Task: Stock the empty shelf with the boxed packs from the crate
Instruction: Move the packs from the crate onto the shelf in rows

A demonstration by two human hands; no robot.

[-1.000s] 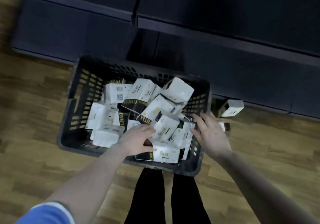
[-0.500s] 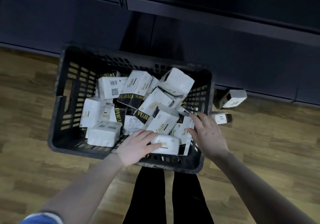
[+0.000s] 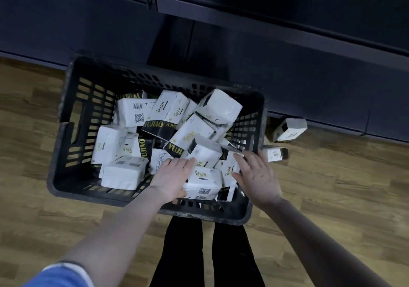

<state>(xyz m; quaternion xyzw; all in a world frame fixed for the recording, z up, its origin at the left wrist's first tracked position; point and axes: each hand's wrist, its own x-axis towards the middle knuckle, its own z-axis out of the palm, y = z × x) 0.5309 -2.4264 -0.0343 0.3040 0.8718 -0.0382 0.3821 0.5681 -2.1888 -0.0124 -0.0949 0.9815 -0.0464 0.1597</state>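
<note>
Seen from above: a black slatted plastic crate [image 3: 73,118] on a wood-plank floor [image 3: 332,198], heaped with white paper-wrapped packs [image 3: 130,114] banded in black with gold lettering, drawn up against a dark blue shelf unit [image 3: 287,32]. Left hand [image 3: 171,179] laid over the near-side white pack with the barcode face [image 3: 202,184], fingers across its top edge and thumb tucked at its near corner, apparently closing on it though the grip itself is partly hidden. Right hand [image 3: 257,176] spread flat, fingers straight, just at the pack's far side and over the crate's right wall, holding nothing. Both hands well apart from each other, with the pack between them.

Stocking judged barely begun: crate full to the brim with jumbled packs, none visible on the shelf ledge above, whose top surface is mostly out of view. Two stray white packs [image 3: 290,129] lying on the floor just beyond the crate's right wall, against the unit's base, and also to be gathered. Step in hand, by appearances: lifting the first near pack out. Left to do: practically the whole load, pack by pack or in handfuls, up onto the shelf.
</note>
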